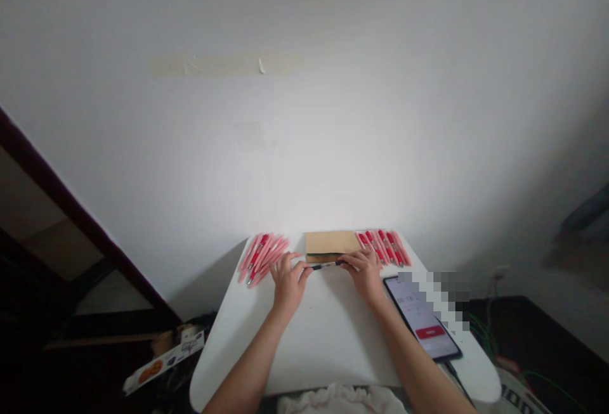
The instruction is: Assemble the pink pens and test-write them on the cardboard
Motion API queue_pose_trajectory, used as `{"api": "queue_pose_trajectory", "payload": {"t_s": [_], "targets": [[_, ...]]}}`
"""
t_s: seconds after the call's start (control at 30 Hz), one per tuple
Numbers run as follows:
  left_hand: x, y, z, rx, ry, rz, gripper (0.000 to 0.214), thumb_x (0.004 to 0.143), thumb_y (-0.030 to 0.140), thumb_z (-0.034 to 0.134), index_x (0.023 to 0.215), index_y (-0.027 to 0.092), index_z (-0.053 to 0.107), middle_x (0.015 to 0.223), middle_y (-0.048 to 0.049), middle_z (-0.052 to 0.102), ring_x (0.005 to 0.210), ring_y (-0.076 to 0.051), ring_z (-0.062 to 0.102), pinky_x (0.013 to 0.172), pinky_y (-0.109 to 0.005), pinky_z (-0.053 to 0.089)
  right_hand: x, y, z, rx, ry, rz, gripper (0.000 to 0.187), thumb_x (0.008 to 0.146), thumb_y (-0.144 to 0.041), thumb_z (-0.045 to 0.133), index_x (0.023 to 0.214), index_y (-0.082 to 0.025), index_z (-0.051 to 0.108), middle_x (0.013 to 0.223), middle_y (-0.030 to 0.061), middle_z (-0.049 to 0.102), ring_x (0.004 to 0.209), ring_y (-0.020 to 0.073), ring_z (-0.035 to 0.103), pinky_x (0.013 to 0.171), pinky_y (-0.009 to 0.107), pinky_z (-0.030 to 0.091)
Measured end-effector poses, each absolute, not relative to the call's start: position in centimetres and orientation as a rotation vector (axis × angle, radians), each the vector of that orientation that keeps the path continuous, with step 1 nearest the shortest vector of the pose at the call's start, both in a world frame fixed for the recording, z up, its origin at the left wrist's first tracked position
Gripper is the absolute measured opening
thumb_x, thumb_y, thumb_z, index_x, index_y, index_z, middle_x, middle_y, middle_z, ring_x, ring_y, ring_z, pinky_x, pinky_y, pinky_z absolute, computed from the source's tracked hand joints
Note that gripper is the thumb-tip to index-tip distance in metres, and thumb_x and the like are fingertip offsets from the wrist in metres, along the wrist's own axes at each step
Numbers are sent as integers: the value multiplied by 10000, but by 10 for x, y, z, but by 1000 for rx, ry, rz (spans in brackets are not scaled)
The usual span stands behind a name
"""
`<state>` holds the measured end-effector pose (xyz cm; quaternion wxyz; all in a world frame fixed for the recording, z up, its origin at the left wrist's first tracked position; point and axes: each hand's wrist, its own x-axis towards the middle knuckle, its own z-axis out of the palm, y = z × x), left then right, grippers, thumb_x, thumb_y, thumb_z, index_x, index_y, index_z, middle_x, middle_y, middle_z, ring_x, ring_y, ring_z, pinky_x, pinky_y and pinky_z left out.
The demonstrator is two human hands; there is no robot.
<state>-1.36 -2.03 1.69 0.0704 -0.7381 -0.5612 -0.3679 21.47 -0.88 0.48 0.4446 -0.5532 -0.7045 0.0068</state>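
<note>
My left hand [288,282] pinches the left end of a slim pen [327,265], dark at both ends with a lighter middle. Its right end sits between the thumb and fingers of my right hand [363,273]. The pen lies level, just in front of a brown cardboard box [330,242] with a dark gap along its near side. Beside my left hand is a loose pile of pink and red pens [262,258]. Behind my right hand, more pink and red pens [387,248] lie side by side, partly covered by the fingers.
A phone [421,319] with a lit screen and a cable lies on the right of the white table [328,338]. The wall [304,148] rises right behind the table. A printed box [164,363] is low at the left; green cables [485,331] hang at the right.
</note>
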Motion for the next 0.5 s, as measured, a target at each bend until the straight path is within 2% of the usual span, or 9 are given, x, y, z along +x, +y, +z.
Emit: {"api": "queue_pose_trajectory", "payload": {"t_s": [0.13, 0.33, 0.4, 0.5], "targets": [[-13, -22, 18, -2213, -1729, -1072, 268, 931, 362, 503, 823, 236, 714, 1185, -89, 616, 1161, -272, 497, 1065, -583, 275, 213, -10, 7, -1373, -1743, 22, 151, 891, -328, 630, 947, -367, 765, 951, -2, 745, 1015, 263, 496, 967, 440, 282], [-13, -22, 17, -2222, -1753, -1053, 340, 946, 358, 468, 737, 206, 689, 1196, -84, 614, 1187, -262, 486, 1066, -557, 297, 212, -14, 11, -1390, -1749, 30, 139, 881, -321, 642, 915, -378, 765, 946, -14, 741, 1023, 259, 489, 945, 430, 290], [-13, -21, 17, -2225, -1751, -1058, 312, 941, 372, 481, 781, 218, 699, 1199, -86, 610, 1191, -262, 485, 1069, -554, 290, 212, -14, 11, -1392, -1746, 35, 142, 881, -323, 639, 914, -378, 766, 953, -10, 740, 1022, 260, 492, 946, 434, 291], [-14, -21, 18, -2228, -1737, -1069, 212, 877, 420, 592, 928, 248, 705, 1211, -91, 600, 1193, -272, 489, 1065, -542, 295, 213, -13, 9, -1390, -1733, 46, 151, 885, -328, 631, 936, -372, 766, 953, -2, 741, 1015, 262, 496, 942, 433, 302]]}}
